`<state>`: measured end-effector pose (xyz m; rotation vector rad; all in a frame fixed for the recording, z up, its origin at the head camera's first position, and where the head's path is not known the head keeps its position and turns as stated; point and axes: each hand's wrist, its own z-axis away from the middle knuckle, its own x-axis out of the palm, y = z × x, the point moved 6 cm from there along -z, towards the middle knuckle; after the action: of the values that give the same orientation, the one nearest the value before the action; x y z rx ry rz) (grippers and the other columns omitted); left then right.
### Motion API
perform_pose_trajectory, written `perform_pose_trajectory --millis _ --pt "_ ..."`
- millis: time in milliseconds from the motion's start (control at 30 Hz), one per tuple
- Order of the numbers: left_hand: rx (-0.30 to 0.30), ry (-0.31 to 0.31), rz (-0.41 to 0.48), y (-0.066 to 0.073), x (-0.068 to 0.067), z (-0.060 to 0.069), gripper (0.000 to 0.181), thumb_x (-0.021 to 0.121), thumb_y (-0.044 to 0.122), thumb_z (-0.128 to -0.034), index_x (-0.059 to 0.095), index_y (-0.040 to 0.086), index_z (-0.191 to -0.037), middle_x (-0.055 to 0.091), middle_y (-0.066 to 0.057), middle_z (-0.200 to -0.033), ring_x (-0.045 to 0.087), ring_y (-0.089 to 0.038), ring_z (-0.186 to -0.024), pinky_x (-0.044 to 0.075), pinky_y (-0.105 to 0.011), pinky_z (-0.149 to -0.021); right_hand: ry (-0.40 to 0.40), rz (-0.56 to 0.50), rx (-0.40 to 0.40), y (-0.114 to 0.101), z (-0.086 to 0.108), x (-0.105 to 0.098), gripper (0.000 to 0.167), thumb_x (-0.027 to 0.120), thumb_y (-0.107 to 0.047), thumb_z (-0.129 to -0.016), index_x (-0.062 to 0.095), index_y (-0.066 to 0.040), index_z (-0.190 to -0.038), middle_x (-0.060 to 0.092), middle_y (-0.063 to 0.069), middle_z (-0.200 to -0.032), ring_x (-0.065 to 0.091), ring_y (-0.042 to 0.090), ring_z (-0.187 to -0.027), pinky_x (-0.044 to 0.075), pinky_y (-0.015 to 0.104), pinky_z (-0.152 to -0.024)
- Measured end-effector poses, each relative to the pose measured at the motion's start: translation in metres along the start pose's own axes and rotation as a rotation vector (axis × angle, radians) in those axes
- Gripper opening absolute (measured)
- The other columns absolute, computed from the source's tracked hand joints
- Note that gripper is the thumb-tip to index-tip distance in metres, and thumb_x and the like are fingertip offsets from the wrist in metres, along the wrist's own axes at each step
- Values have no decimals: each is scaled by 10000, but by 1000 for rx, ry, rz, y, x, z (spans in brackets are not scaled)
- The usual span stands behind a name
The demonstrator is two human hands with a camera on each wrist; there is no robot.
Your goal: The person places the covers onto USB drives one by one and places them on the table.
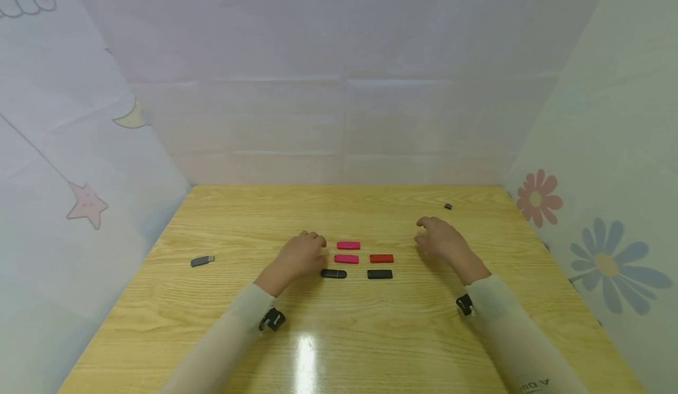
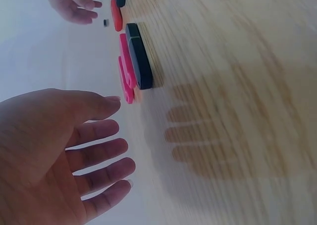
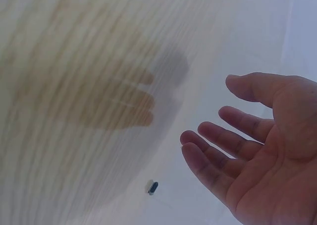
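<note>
My left hand (image 1: pixel 301 255) hovers over the table just left of a group of USB sticks, its fingers loosely extended and holding nothing. Nearest to it are a black capped USB stick (image 1: pixel 333 274) and two pink USB sticks, one in front (image 1: pixel 346 259) and one behind (image 1: pixel 348 245). Right of these lie a red USB stick (image 1: pixel 381 258) and a plain black one (image 1: pixel 379 274). My right hand (image 1: pixel 441 239), also empty with spread, relaxed fingers, is above the table to the right of the red stick. The left wrist view shows the black capped stick (image 2: pixel 139 56) beyond the left thumb.
A grey USB stick (image 1: pixel 202 261) with its metal plug showing lies alone at the left. Toward the back right is a tiny dark piece (image 1: pixel 448 206), perhaps a small USB plug. Printed cloth walls border the wooden table (image 1: pixel 339 335) at the back and both sides.
</note>
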<state>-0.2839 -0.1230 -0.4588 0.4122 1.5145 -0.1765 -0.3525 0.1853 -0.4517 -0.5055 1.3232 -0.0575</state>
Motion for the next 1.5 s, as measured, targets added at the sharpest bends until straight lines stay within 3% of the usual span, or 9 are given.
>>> perform_pose_trajectory --millis 567,900,1300,1500 --pt "-39 36 -48 -40 -2 29 294 724 281 -955 706 60 -1148 695 -99 -1132 638 -295 -1065 552 -419 -904 -3 1 48 29 -6 -14 496 504 -218 -1059 427 54 -1466 470 316 -1447 514 493 -1248 452 625 -985" --pt "-83 25 -13 -56 -7 45 296 722 240 -956 689 29 -1161 685 -117 -1125 632 -312 -1047 559 -436 -873 12 -8 55 41 -9 -16 486 522 -199 -1046 447 74 -1442 467 325 -1444 483 510 -1273 438 632 -999" --pt "-95 24 9 -62 -16 58 274 696 213 -976 679 25 -1174 673 -134 -1150 622 -338 -1090 549 -465 -894 6 -27 51 44 -7 -21 489 523 -181 -1050 432 91 -1446 453 345 -1440 468 522 -1278 439 627 -999" --pt "-123 29 -5 -78 -18 68 280 697 206 -973 676 22 -1183 670 -138 -1154 617 -351 -1102 547 -481 -886 25 -29 44 47 -8 -27 490 530 -163 -1040 429 107 -1437 460 364 -1416 475 532 -1255 445 625 -988"
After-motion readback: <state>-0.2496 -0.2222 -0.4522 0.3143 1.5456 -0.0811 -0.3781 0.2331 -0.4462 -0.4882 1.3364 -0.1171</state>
